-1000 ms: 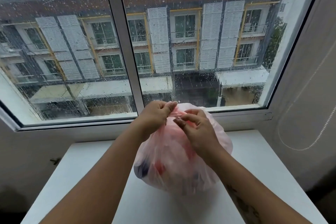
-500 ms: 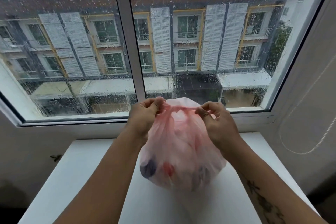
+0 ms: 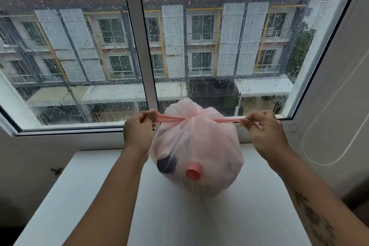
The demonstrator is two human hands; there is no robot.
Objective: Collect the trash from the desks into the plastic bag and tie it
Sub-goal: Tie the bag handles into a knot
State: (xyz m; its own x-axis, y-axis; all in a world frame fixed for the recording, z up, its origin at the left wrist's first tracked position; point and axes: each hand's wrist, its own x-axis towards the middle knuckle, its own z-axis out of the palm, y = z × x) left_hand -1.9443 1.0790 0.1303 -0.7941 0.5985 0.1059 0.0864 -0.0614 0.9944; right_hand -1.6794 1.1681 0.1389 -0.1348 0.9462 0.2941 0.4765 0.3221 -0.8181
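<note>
Both hands, left hand and right hand, pinched the plastic bag handles mid-frame, cinching the knot; a second tie seemed next.

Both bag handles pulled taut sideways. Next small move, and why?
Probably bring both hands together and cross the handles for a second knot. The left hand pinches one end and the right hand the other, both stretched taut from a single cinched knot atop the plastic bag, which sits full on the desk; one crossing may slip.
</note>
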